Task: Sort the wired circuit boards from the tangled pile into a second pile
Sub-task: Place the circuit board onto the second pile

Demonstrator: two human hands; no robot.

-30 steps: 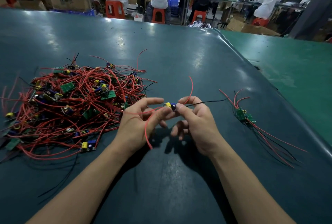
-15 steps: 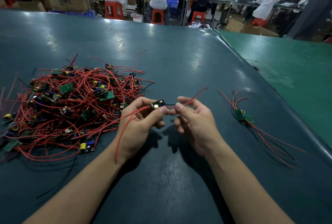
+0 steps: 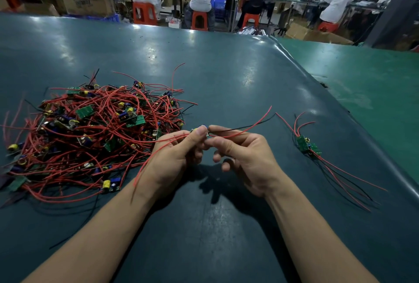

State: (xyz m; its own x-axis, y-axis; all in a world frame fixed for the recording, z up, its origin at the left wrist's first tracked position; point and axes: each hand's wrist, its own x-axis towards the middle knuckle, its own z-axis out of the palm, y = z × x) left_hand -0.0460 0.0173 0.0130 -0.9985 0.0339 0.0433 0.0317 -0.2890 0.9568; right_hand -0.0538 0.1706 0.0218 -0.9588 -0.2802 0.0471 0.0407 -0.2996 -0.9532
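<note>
A tangled pile [image 3: 90,133] of small green circuit boards with red and black wires lies on the left of the dark green table [image 3: 226,74]. A second, small pile [image 3: 308,145] of boards with long wires lies to the right. Between them, my left hand [image 3: 179,158] pinches one small wired board [image 3: 200,129], mostly hidden by my fingertips. My right hand [image 3: 247,158] pinches that board's red and black wires [image 3: 249,126] just beside it. A red wire trails down over my left wrist.
The table's raised right edge [image 3: 362,128] borders a lighter green surface [image 3: 374,83]. Beyond the far edge, several people sit on orange stools [image 3: 199,20] at workbenches, with cardboard boxes [image 3: 88,1] at the back left.
The held board has turned between my fingertips and is now mostly hidden. My right hand has taken hold of its wires, which now stretch out to the right.
</note>
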